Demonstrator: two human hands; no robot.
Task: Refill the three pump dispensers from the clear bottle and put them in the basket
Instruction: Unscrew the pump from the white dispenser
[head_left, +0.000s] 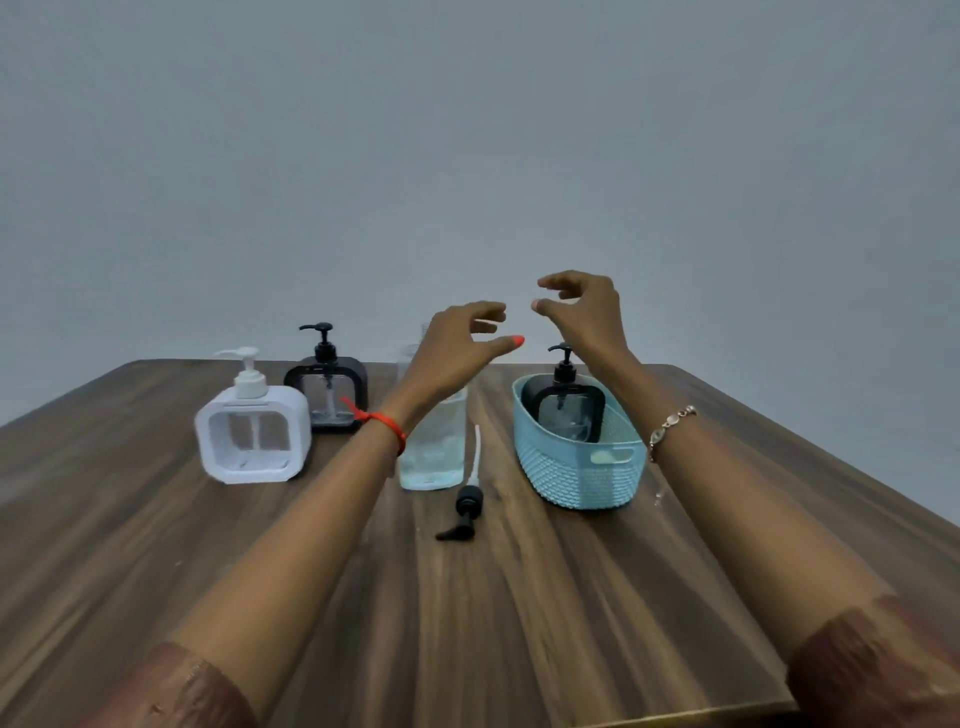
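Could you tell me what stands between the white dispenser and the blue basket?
In the head view, the clear bottle, with a loose black pump lying before it.

Both empty hands, left hand (457, 343) and right hand (587, 312), above clear bottle (434, 441) and basket (576, 467).

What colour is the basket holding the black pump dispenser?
Light blue, with a woven-texture plastic basket wall; clearest in the head view.

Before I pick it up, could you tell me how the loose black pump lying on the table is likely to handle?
The black pump is probably light, being small plastic. Its thin white tube looks bendy and may drip. Lying on its side with a round collar, it could roll if nudged.
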